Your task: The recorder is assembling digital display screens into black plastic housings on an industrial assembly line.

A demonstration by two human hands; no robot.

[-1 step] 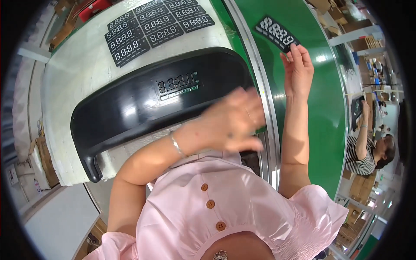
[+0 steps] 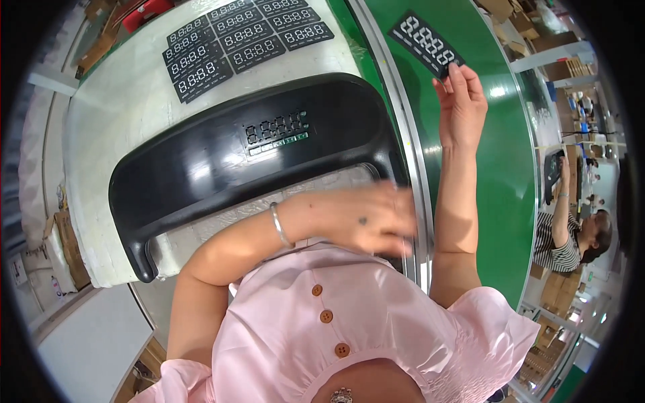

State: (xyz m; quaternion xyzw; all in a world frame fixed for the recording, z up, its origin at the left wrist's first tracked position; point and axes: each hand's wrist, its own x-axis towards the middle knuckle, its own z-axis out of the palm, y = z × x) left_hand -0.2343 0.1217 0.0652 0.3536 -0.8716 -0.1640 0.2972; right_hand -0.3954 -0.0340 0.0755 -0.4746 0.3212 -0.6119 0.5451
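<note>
My right hand [image 2: 462, 101], raised over the green surface, pinches one corner of a black display overlay sheet [image 2: 424, 41] with white digit segments. My left hand [image 2: 366, 218] is just below the right end of a curved black plastic housing [image 2: 215, 161], over the metal rail's near side. Its fingers are blurred but look apart, and I see nothing in them. The housing lies on a white padded table, with cut-out digit slots [image 2: 275, 131] and a row of small windows at its middle. Several similar black overlay sheets [image 2: 252, 54] lie in rows behind it.
A metal rail [image 2: 396, 101] runs between the white padded table [image 2: 127, 124] and the green surface [image 2: 500, 195]. To the right, a person in a striped top [image 2: 559, 238] holds a dark object [image 2: 553, 168]. A red item [image 2: 144, 12] lies at the far left.
My left hand has moved down toward my body, uncovering the housing's right end. The overlay sheet in my right hand has tilted slightly and shifted a little up and left.
</note>
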